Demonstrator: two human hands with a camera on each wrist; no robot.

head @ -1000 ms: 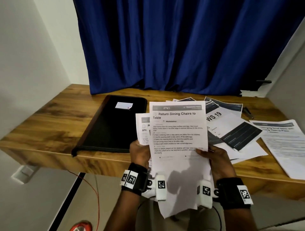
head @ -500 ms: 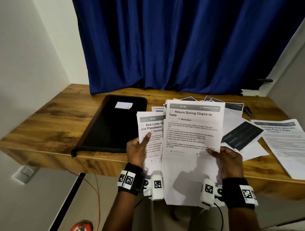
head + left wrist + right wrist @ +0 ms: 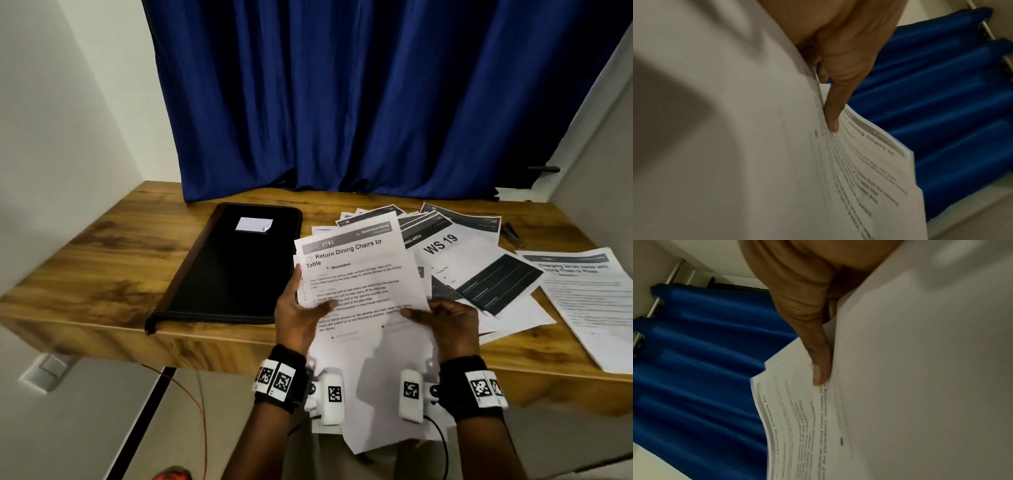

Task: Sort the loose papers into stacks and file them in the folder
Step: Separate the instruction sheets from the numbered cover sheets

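A wooden table stands before a blue curtain, its right half strewn with loose papers. Over the table's near edge, both hands hold a stack of sheets topped by the page headed "Return Dining Chairs to Table". Half a second ago a second sheet fanned out to the left of that page; now the sheets are drawn together under it, and the stack tilts with its top toward the right. The left hand grips the stack's left edge, thumb across the print; the right hand pinches its right edge, thumb on top. The "WS 19" sheet, covered half a second ago, shows again just beside the stack. The black folder lies closed at the left, unmoved.
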